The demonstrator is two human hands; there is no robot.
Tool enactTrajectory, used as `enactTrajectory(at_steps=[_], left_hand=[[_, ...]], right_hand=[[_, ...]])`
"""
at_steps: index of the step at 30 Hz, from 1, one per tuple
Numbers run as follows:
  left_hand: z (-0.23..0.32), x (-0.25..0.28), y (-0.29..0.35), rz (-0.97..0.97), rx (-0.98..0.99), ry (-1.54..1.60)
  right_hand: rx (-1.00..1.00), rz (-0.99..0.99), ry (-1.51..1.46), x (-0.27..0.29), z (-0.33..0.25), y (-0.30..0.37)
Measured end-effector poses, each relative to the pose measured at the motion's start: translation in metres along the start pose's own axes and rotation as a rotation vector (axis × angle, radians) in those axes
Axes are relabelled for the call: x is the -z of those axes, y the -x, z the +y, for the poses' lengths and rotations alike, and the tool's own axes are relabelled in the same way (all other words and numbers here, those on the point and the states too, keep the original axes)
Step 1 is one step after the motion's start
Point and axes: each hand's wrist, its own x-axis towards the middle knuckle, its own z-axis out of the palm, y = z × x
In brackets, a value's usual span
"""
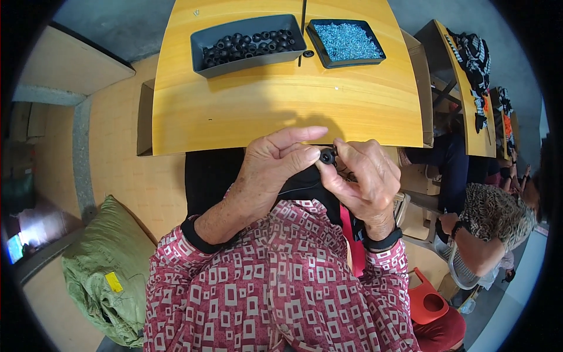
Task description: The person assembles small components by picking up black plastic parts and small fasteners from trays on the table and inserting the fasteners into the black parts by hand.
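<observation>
Just off the table's near edge, my two hands meet at a small black round piece with a hole in it (327, 156), much like a large bead. My right hand (368, 180) is closed, with thumb and fingertips pinching the piece from the right. From the left, the thumb of my left hand (274, 157) presses against it while the index finger stretches out above. The lower fingers of both hands are mostly hidden. A grey tray (258, 61) of similar black round pieces (237, 47) stands at the far left of the table.
On the yellow table (281, 97), a black tray (355, 63) holds light blue beads (347, 41). Beside it lie a black ring (308, 53) and a thin black rod (303, 17). A green sack (105, 267) sits left, a red stool (431, 299) right. Another person (498, 217) sits farther right.
</observation>
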Motion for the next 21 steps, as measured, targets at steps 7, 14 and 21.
enactTrajectory(at_steps=[7, 14, 21], left_hand=[[0.0051, -0.0068, -0.0001, -0.028, -0.013, 0.026], [0.0070, -0.0034, 0.0035, -0.024, -0.049, -0.064], [0.0056, -0.0034, 0.0010, 0.009, -0.032, -0.101]], right_hand=[[-0.104, 0.048, -0.179, -0.0020, 0.0047, 0.0037], [0.018, 0.016, -0.048, 0.0003, -0.0003, -0.0010], [-0.025, 0.009, -0.055, -0.0025, 0.0026, 0.0033]])
